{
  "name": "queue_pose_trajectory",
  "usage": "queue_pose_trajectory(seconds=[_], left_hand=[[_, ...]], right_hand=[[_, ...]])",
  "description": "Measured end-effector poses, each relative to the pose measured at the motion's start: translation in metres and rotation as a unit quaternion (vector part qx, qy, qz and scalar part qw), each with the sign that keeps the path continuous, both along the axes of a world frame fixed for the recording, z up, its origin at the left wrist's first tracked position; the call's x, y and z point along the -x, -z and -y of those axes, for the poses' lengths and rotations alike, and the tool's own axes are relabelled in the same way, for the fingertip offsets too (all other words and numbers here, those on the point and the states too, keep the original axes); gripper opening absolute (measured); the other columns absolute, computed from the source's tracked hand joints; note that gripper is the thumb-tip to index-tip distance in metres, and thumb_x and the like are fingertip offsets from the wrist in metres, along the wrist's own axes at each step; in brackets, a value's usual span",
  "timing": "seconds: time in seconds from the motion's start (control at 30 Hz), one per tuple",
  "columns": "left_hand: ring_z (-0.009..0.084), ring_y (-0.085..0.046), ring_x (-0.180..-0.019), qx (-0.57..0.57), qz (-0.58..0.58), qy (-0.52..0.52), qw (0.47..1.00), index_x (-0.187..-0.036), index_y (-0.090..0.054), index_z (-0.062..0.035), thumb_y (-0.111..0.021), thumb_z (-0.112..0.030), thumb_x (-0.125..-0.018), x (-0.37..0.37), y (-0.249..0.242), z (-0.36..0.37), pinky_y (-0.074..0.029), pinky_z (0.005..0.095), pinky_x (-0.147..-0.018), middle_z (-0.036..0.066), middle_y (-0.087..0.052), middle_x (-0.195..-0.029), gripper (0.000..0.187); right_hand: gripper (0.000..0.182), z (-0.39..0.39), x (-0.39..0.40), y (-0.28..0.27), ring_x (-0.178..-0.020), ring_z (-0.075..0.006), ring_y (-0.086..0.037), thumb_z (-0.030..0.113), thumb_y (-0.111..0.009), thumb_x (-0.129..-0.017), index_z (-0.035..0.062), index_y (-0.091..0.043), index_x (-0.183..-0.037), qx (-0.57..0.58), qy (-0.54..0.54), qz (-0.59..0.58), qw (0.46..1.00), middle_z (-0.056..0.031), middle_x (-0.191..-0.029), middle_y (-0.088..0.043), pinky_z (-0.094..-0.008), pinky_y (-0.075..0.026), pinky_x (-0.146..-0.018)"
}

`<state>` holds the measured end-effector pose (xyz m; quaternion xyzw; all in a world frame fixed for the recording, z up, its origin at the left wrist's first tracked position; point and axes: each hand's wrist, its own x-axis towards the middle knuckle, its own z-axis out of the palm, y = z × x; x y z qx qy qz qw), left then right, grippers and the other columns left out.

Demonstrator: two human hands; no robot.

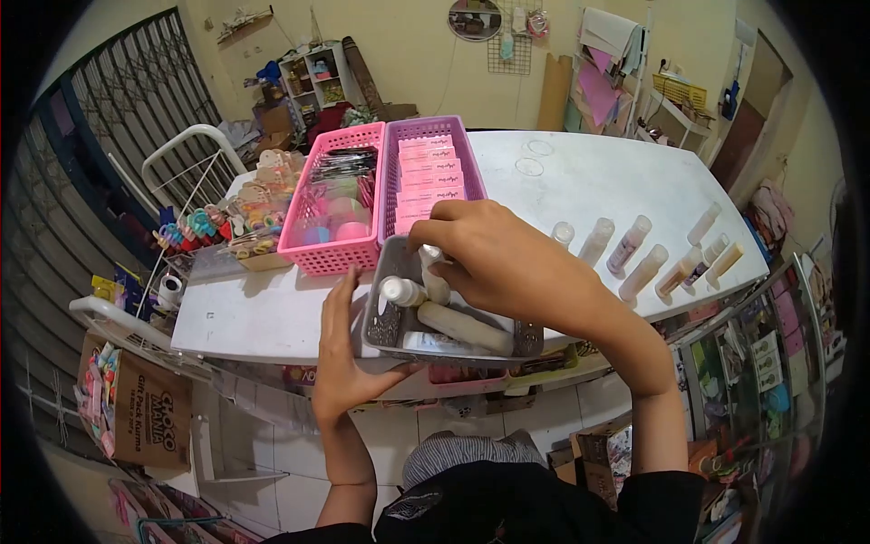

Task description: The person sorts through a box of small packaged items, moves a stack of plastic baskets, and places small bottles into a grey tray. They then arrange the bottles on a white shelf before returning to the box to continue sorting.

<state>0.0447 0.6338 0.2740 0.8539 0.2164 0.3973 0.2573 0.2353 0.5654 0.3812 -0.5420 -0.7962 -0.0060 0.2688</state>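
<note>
Left hand (349,349) flat against grey perforated basket (391,328) | right hand (494,254) fingers pinching, seemingly, smooth cylindrical bottle (433,272)

Yellow walls (408,54) are seen behind a white table (616,181); a shelf (313,77), a window grille (136,100) and a tiled floor (290,490) are shown.

Right hand (494,258) covered far part of grey basket (385,322) and the top of one white bottle (433,272). Print on pink packets (430,177) in purple basket (453,136) too small to read. Bottle labels at right (625,252) blurred. Cardboard box (149,412) near left partly hidden by the vignette.
</note>
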Motion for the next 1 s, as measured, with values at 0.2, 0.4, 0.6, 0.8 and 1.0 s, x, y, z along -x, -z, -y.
queue_pose_trajectory(seconds=[0.2, 0.4, 0.6, 0.8, 1.0], left_hand=[[0.0242, -0.053, -0.082, -0.072, 0.012, -0.016, 0.997, -0.107, -0.051, -0.0027, -0.066, -0.039, -0.064, 0.002, -0.065, 0.002, -0.041, 0.0315, -0.065, 0.013, -0.053, -0.097, 0.058], [0.0207, -0.056, -0.062, -0.193, -0.244, 0.114, 0.944, -0.087, -0.062, -0.0065, -0.071, -0.036, -0.058, -0.015, -0.101, -0.019, -0.042, 0.0277, -0.055, 0.007, -0.059, -0.076, 0.042], [0.0266, -0.057, -0.061, -0.202, -0.422, 0.135, 0.873, -0.085, -0.058, -0.0068, -0.069, -0.036, -0.057, -0.035, -0.129, -0.017, -0.042, 0.0365, -0.053, 0.008, -0.059, -0.062, 0.042], [0.0293, -0.055, -0.059, -0.286, -0.441, 0.127, 0.841, -0.081, -0.053, -0.0035, -0.066, -0.026, -0.051, -0.047, -0.128, -0.009, -0.041, 0.0374, -0.052, 0.012, -0.055, -0.057, 0.040], [0.0297, -0.054, -0.055, -0.265, -0.444, 0.150, 0.843, -0.081, -0.049, -0.0032, -0.068, -0.023, -0.050, -0.046, -0.133, -0.012, -0.039, 0.0385, -0.050, 0.011, -0.053, -0.055, 0.042]], right_hand=[[0.023, 0.002, -0.006, 0.001, -0.076, -0.0314, -0.055, 0.003, -0.058, -0.069, -0.0006, -0.055, -0.091, 0.016, 0.061, 0.017, 0.998, -0.0156, -0.084, -0.054, -0.0362, -0.045, -0.065], [0.023, 0.030, 0.002, -0.001, -0.072, -0.0305, -0.055, 0.006, -0.060, -0.070, 0.0004, -0.052, -0.091, -0.072, 0.111, -0.064, 0.989, -0.0137, -0.077, -0.054, -0.0358, -0.045, -0.063], [0.012, 0.047, 0.004, 0.003, -0.061, -0.0274, -0.056, 0.007, -0.055, -0.065, -0.0012, -0.050, -0.073, 0.103, 0.028, 0.192, 0.976, -0.0118, -0.064, -0.055, -0.0396, -0.043, -0.055], [0.030, 0.022, -0.005, 0.013, -0.062, -0.0321, -0.057, 0.013, -0.062, -0.062, -0.0029, -0.046, -0.081, 0.238, 0.011, 0.185, 0.953, -0.0163, -0.061, -0.055, -0.0419, -0.043, -0.057], [0.026, 0.034, -0.013, -0.010, -0.064, -0.0316, -0.058, 0.014, -0.061, -0.065, 0.0022, -0.052, -0.085, 0.171, 0.066, 0.105, 0.977, -0.0157, -0.066, -0.058, -0.0384, -0.044, -0.057]])
